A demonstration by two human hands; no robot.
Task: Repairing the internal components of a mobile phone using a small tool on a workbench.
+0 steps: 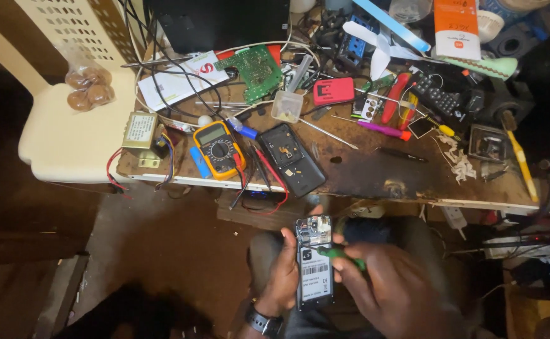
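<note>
My left hand (281, 276) grips an opened mobile phone (314, 260) from its left side, back facing up, with the circuit board bare at the top and a white label below. My right hand (391, 289) holds a green-handled screwdriver (341, 254), its tip resting on the phone's upper part. Both hands are low over my lap, in front of the workbench edge. A watch sits on my left wrist.
The wooden workbench (375, 172) carries a yellow multimeter (218, 149) with red and black leads, a black phone back cover (291, 158), a green circuit board (256, 69), a red box (333, 91), screwdrivers, a remote and wires. A cream plastic chair (68, 135) stands left.
</note>
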